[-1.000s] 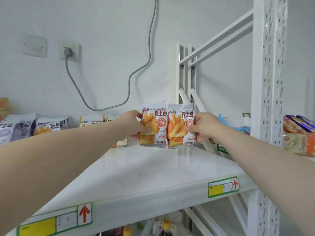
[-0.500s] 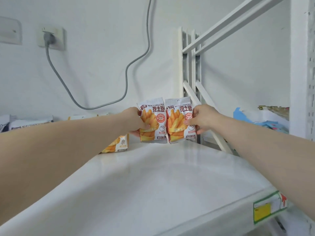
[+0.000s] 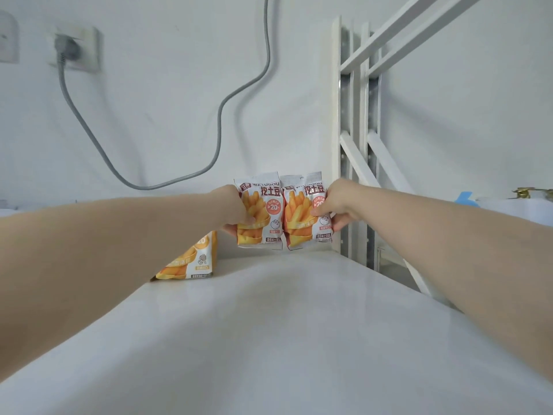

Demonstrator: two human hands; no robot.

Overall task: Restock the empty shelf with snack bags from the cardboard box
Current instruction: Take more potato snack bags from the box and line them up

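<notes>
Step in hand, as I read it: placing two bags at the back of the shelf (image 3: 299, 324).

Where things are:
- left snack bag (image 3: 269, 211) and right snack bag (image 3: 302, 214) are upright, fronts facing out, with their inner edges touching. They're at the far rear of the shelf, close to the wall (image 3: 299, 85).
- Their bottom edges are at shelf level. Can't tell whether they're seated or a hair above it.
- The right snack bag is just beside the shelf upright (image 3: 356, 145).
- A yellow bag (image 3: 191, 262) stands to the left, nearer the camera and partly hidden by the left forearm.
- cardboard box isn't in view.

To do it well:
- Set the bottom seams flat on the shelf before letting go. These bags are light and puffy, so they'll likely tip if dropped.
- Hold the pair square and flush so the row starts straight.
- Don't wedge the right one against the upright.
- Release one hand at a time and check that each bag stands.

Pose:
- Both arms are stretched far forward and converge on the bags.
- left hand (image 3: 233, 205) grips the outer left edge of its bag: thumb across the front, fingers curled behind, tips showing below.
- right hand (image 3: 341, 202) mirrors it on the outer right edge, thumb on the front, fingers wrapped behind and under.
</notes>
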